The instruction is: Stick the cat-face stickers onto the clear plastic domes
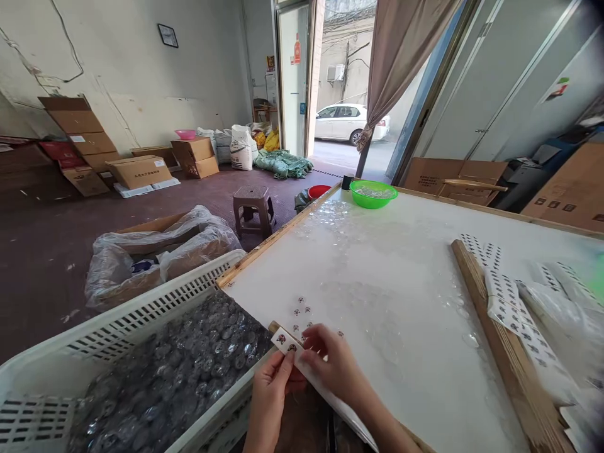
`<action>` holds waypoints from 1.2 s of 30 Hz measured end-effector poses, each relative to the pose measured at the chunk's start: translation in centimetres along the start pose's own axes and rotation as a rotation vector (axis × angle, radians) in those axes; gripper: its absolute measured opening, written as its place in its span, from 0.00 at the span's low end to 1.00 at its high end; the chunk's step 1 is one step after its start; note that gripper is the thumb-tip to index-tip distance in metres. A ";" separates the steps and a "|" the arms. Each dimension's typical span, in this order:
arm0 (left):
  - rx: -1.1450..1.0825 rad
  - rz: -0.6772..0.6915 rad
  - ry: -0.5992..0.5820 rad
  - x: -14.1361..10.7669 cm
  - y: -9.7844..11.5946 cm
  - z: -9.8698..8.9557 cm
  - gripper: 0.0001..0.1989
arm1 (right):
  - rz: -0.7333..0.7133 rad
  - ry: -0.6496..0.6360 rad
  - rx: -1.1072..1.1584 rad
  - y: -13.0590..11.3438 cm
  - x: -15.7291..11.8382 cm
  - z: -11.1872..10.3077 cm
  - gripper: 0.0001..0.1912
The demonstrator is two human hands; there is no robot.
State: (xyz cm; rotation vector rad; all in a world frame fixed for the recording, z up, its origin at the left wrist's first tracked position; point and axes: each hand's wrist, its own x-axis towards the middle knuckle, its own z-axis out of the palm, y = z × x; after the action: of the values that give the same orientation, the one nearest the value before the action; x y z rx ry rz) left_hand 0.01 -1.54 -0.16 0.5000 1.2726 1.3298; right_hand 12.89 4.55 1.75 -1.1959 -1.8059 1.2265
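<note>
A white strip (282, 338) printed with small dark and red figures lies over the near wooden edge of the white table (401, 251). My left hand (272, 390) pinches the strip from below, thumb on top beside a printed figure. Close to its right, my right hand (330, 360) bends its fingers over the strip, thumb and forefinger near its edge; whether they grip anything is too small to tell. Several small printed stickers (301, 301) lie on the table just beyond the fingers. Left of my hands, a white plastic basket (141, 302) holds many clear round pieces with dark marks.
A green bowl (374, 202) of clear pieces stands at the table's far corner. On the right lie a wooden bar (507, 340) and bundled printed strips (507, 302). Past the basket are a plastic-lined box (113, 251) and a brown stool (253, 200).
</note>
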 end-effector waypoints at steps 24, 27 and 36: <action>-0.210 -0.101 0.175 1.8 -0.2 -1.2 0.26 | 0.166 0.282 -0.008 5.4 5.0 -6.2 0.13; -0.215 -0.108 0.167 1.8 -0.3 -1.4 0.23 | 0.229 0.230 -0.093 7.7 5.9 -6.6 0.14; -0.212 -0.093 0.182 1.8 -0.3 -1.5 0.16 | 0.224 0.249 -0.318 8.4 6.3 -5.5 0.10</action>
State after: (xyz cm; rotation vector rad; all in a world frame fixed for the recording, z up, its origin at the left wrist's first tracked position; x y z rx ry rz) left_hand -1.56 -0.58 -1.54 0.1727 1.2684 1.4366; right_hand 17.98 13.55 -4.08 -1.6883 -1.7559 0.8758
